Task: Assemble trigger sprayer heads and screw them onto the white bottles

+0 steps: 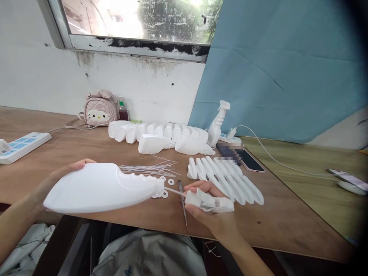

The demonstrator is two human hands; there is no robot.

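My left hand (73, 167) grips a white spray bottle (97, 188) by its base, tilted on its side with the neck pointing right. A white trigger sprayer head (209, 201) is in my right hand (212, 218), fingers closed round it. Its thin dip tube (174, 190) runs left to the bottle's mouth, the tip apparently inside the neck; head and neck are apart. Small white washers (171, 182) lie on the table behind the neck. A screwdriver-like metal tool (182, 205) lies between bottle and right hand. Behind the bottle is a loose bundle of thin white tubes (149, 168).
More white bottles (158, 132) lie in a row at the back, near an upright bottle with sprayer (218, 124). White curved parts (227, 180) lie right of centre. Phones (250, 160), a power strip (25, 145), a pink bag (100, 111) and a charging cable (270, 155) are around.
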